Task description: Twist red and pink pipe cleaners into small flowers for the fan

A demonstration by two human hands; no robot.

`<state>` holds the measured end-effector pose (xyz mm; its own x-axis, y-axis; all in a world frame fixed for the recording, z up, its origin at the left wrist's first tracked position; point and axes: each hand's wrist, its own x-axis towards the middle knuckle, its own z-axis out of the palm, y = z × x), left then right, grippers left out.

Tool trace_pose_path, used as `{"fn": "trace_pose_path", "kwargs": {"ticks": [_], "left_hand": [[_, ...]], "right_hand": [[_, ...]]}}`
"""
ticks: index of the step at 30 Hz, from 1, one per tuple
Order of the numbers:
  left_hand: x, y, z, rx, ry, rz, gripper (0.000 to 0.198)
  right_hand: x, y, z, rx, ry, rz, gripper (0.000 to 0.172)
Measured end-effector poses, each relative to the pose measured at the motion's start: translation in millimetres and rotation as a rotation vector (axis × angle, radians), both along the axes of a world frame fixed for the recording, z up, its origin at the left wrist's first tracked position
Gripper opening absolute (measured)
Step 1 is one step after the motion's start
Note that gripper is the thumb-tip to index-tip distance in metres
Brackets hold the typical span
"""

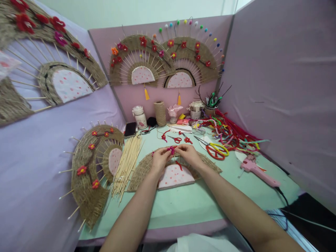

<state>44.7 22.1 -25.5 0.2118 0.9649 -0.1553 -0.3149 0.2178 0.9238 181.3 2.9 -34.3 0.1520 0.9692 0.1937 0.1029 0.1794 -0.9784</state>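
Observation:
My left hand [160, 159] is closed in a pinch on a small magenta pipe-cleaner flower [172, 150]. From the other side, the fingertips of my right hand [187, 154] pinch at the flower's edge, where a bit of red shows; the exact grip is partly hidden. Both hands are over a twine-wrapped fan [143, 171], which lies flat with its pink-dotted white half-circle [175, 176] toward me. A short red pipe-cleaner piece [179, 165] lies across the fan below my fingers. Small red-handled scissors [177, 140] and red flowers [187, 140] lie just beyond.
Bamboo sticks [127, 159] and a finished fan [89, 171] stand at left. Yellow-and-red-handled scissors [216, 149], a pink glue gun [259, 172] with a cord and a heap of pipe cleaners [231, 131] are at right. A twine spool [160, 113], jar [139, 117] and phone [130, 129] line the back.

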Motion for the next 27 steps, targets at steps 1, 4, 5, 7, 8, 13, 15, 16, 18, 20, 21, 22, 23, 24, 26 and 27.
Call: {"fn": "trace_pose_path", "kwargs": {"ticks": [1, 4, 5, 7, 8, 13, 15, 16, 18, 20, 21, 22, 23, 24, 26, 27], "left_hand": [[0, 0, -0.2, 0.006, 0.003, -0.002, 0.014], [0, 0, -1.3, 0.019, 0.015, -0.009, 0.016], [0, 0, -1.8, 0.021, 0.021, -0.010, 0.016], [-1, 0, -2.5, 0.021, 0.032, -0.010, 0.015], [-1, 1, -2.6, 0.019, 0.036, -0.012, 0.014], [-2, 1, -0.7, -0.007, 0.038, -0.040, 0.014], [-3, 1, 1.1, -0.016, 0.042, -0.049, 0.014], [-3, 1, 2.0, -0.022, 0.045, -0.051, 0.014], [-3, 1, 3.1, -0.026, 0.053, -0.043, 0.015], [-3, 1, 3.0, -0.002, 0.077, -0.027, 0.014], [-3, 1, 2.4, 0.019, 0.095, -0.021, 0.014], [-3, 1, 1.6, 0.042, 0.114, -0.021, 0.013], [-2, 0, 0.5, 0.061, 0.135, -0.033, 0.013], [-2, 0, -0.7, 0.074, 0.152, -0.050, 0.013], [-2, 0, -3.1, 0.081, 0.171, -0.080, 0.014], [-1, 0, -4.1, 0.080, 0.167, -0.087, 0.015]], "right_hand": [[-1, -1, 0.9, -0.005, 0.000, 0.006, 0.024], [-1, -2, 1.4, -0.016, -0.002, 0.023, 0.025], [-1, -2, 0.6, -0.017, -0.006, 0.029, 0.025], [-1, 0, -2.2, -0.011, -0.020, 0.042, 0.025], [0, 0, -3.9, -0.005, -0.032, 0.049, 0.025], [1, 2, -10.1, 0.018, -0.055, 0.083, 0.026], [2, 1, -10.1, 0.007, -0.027, 0.108, 0.027], [2, 1, -9.6, -0.004, -0.015, 0.123, 0.028], [3, 1, -8.1, -0.021, -0.014, 0.127, 0.028], [4, 3, -6.6, -0.016, -0.027, 0.101, 0.028], [5, 3, -6.0, -0.003, -0.024, 0.084, 0.028], [5, 4, -5.6, 0.009, -0.013, 0.068, 0.029], [5, 4, -5.3, 0.018, 0.007, 0.058, 0.028], [5, 4, -5.1, 0.021, 0.027, 0.058, 0.027], [3, 3, -4.6, 0.008, 0.053, 0.058, 0.025], [3, 2, -4.2, -0.004, 0.061, 0.055, 0.024]]}}
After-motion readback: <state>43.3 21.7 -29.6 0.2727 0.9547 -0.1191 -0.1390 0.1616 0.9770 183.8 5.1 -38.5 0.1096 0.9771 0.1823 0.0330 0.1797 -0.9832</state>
